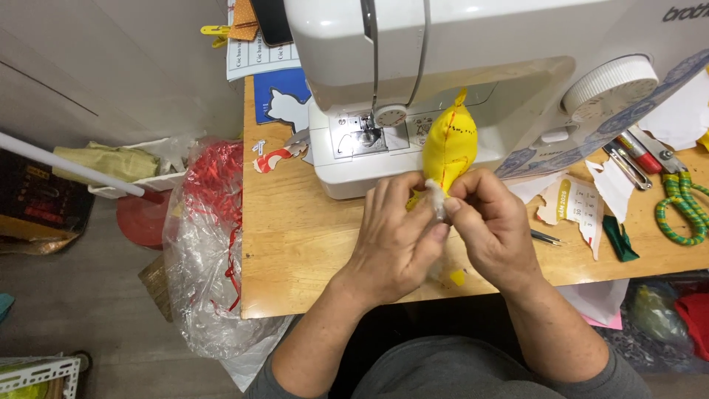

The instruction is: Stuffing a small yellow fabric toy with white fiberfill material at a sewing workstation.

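1. Held above the near edge of the tabletop, just in front of the white sewing machine: a small yellow fabric pouch with red stitching, pointed end tilted up toward the machine.
2. Left hand pinched together on a tuft of white stuffing at the pouch's lower opening; right hand clamped around the pouch's bottom end, thumb and forefinger meeting the left fingertips.
3. Judged step: feeding stuffing into the opening. Best done in small wisps, pushed deep toward the pointed tip first, so no lumps form.
4. Worth keeping the right grip firm near the opening yet loose enough not to strain the red seam.
5. Off to the right edge: scissors with green-wrapped handles, paper scraps, tweezers; handy for poking filling into tight corners.
6. Beyond the left edge: clear plastic bag with red shreds.
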